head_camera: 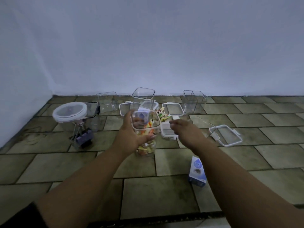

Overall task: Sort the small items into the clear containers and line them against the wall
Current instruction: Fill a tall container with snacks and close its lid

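Head view: at frame centre the left hand wraps around a tall clear container, lidless and partly filled with small orange, yellow and white items; whether its base rests on the tiled floor cannot be told. The right hand hovers just right of it, fingers loosely curled and apparently holding nothing.

At centre left stands a round container with its lid on, binder clips visible inside, so that one looks sorted. Along the wall in the upper middle stand three empty containers: one at left, a taller one behind the held one, and a divided one at right. Loose lids lie between them and at right, with another small lid just under the right hand.

A few colourful items remain on the floor behind the held container, and an eye-drop box lies at lower right. I judge the sorting roughly midway; lidding and lining up remain.
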